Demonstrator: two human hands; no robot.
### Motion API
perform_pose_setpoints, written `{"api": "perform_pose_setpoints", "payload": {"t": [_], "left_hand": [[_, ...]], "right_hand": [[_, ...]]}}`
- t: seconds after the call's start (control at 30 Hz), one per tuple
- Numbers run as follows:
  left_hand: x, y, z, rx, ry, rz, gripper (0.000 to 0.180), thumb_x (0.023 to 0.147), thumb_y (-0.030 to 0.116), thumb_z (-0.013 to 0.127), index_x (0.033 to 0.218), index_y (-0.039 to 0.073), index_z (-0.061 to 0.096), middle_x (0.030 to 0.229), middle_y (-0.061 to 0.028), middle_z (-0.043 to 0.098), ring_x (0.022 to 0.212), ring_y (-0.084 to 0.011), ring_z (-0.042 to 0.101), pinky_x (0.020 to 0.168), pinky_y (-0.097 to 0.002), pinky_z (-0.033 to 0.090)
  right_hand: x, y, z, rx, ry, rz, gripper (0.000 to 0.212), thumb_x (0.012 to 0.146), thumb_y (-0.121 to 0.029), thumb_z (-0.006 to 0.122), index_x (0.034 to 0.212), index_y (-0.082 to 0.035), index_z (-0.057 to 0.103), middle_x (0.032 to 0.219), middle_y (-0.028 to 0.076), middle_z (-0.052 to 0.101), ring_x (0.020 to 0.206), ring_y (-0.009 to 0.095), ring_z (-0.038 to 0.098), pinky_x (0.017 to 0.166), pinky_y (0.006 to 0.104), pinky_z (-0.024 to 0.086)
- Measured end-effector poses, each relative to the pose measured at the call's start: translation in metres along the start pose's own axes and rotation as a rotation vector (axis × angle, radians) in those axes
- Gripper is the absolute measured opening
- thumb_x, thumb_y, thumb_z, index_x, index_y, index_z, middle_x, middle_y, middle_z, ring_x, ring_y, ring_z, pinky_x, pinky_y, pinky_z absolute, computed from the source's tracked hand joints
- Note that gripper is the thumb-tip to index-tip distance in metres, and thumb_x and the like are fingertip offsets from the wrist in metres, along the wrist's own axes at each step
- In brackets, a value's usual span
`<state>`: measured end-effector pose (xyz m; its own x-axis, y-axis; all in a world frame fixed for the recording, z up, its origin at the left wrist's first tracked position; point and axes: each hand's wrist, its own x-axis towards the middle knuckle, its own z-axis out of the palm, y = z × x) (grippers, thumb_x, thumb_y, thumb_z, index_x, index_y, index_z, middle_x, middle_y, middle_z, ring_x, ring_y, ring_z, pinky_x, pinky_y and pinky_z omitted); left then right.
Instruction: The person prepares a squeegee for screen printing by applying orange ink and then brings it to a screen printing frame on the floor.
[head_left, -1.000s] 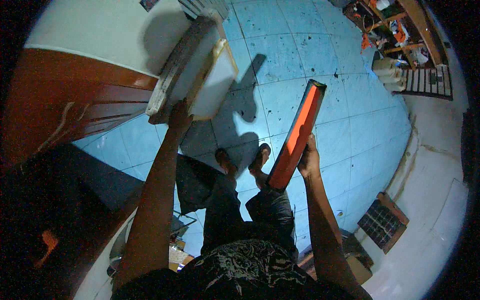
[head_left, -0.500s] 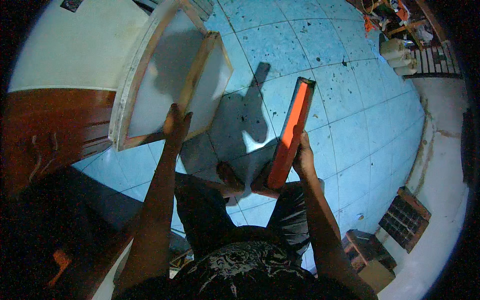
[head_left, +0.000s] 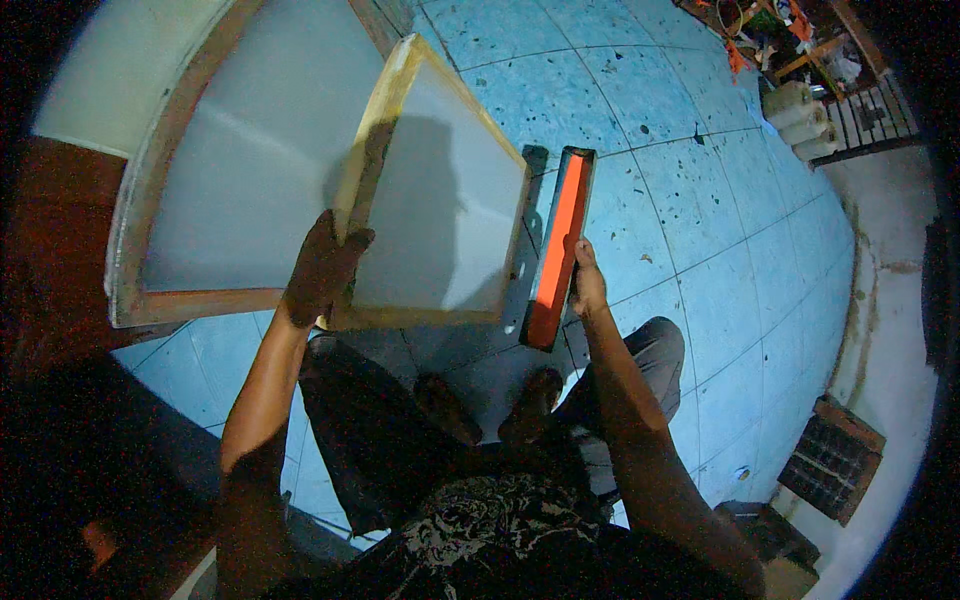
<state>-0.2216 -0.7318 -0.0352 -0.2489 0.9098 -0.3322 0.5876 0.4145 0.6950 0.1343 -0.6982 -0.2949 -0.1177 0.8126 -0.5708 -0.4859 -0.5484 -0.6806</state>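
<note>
My left hand point(head_left: 328, 262) is closed round the left wooden bar of a mesh screen frame point(head_left: 440, 200), which stands tilted in front of me with its pale mesh showing. Its thumb lies over the bar; the other fingertips are partly hidden. Held upright-slanted in my right hand point(head_left: 590, 282) is a scoop coater point(head_left: 560, 240), a long narrow trough with a bright orange inside and dark ends. The thumb presses its right side, and a narrow gap separates it from the screen frame. A larger mesh frame point(head_left: 220, 180) leans behind the first, to the left.
Blue floor tiles point(head_left: 720, 240) with dark specks spread ahead and to the right. My feet point(head_left: 530, 405) are just below the screen frame. A brown cabinet point(head_left: 65, 250) stands at left. Pale rolls point(head_left: 800, 120) and clutter lie at far right, and a dark gridded panel point(head_left: 830, 460) leans on the wall.
My left hand has pulled the smaller screen frame right and nearer, away from the larger one. The scoop coater has shifted slightly left and stands more upright.
</note>
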Motion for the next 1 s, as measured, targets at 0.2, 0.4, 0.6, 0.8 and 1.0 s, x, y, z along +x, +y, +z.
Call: {"api": "perform_pose_setpoints", "payload": {"t": [0.2, 0.4, 0.6, 0.8, 1.0], "left_hand": [[0.002, 0.015, 0.009, 0.181, 0.058, -0.076, 0.031, 0.087, 0.026, 0.063, 0.099, 0.000, 0.053, 0.077, -0.0063, 0.053, 0.070, -0.0174, 0.047, 0.063, -0.0344, 0.043], [-0.006, 0.015, 0.012, -0.335, -0.013, -0.117, 0.019, 0.091, 0.018, 0.061, 0.099, 0.003, 0.053, 0.073, -0.0004, 0.047, 0.065, -0.0110, 0.042, 0.058, -0.0293, 0.039], [-0.004, 0.017, 0.015, -0.120, 0.024, 0.046, 0.017, 0.092, 0.017, 0.059, 0.099, 0.004, 0.052, 0.074, 0.0017, 0.046, 0.066, -0.0088, 0.041, 0.058, -0.0272, 0.038], [-0.016, 0.039, 0.021, 0.050, 0.064, 0.023, 0.016, 0.092, 0.017, 0.059, 0.099, 0.004, 0.054, 0.075, 0.0012, 0.049, 0.066, -0.0086, 0.043, 0.059, -0.0262, 0.038], [-0.015, 0.046, 0.022, 0.026, 0.057, -0.024, 0.015, 0.092, 0.017, 0.058, 0.100, 0.004, 0.055, 0.075, 0.0014, 0.050, 0.064, -0.0080, 0.044, 0.058, -0.0260, 0.038]], "right_hand": [[0.038, 0.036, -0.036, -0.074, 0.028, -0.055, 0.039, 0.097, -0.035, 0.048, 0.130, -0.013, 0.043, 0.106, 0.005, 0.057, 0.093, 0.018, 0.058, 0.079, 0.0328, 0.049], [0.063, 0.069, -0.058, -0.035, 0.031, -0.031, 0.033, 0.098, -0.028, 0.047, 0.127, -0.013, 0.044, 0.097, 0.004, 0.057, 0.083, 0.016, 0.057, 0.071, 0.0322, 0.049], [0.094, 0.100, -0.063, -0.036, 0.019, -0.050, 0.033, 0.098, -0.027, 0.048, 0.127, -0.012, 0.042, 0.099, 0.004, 0.057, 0.085, 0.017, 0.058, 0.074, 0.0330, 0.049], [0.097, 0.111, -0.048, -0.056, 0.002, 0.006, 0.040, 0.098, -0.028, 0.048, 0.132, -0.010, 0.040, 0.115, 0.009, 0.055, 0.100, 0.021, 0.057, 0.086, 0.0357, 0.048], [0.126, 0.138, -0.053, -0.087, 0.039, -0.058, 0.045, 0.096, -0.040, 0.051, 0.126, -0.007, 0.046, 0.091, 0.002, 0.059, 0.078, 0.013, 0.054, 0.067, 0.0296, 0.045]]}}
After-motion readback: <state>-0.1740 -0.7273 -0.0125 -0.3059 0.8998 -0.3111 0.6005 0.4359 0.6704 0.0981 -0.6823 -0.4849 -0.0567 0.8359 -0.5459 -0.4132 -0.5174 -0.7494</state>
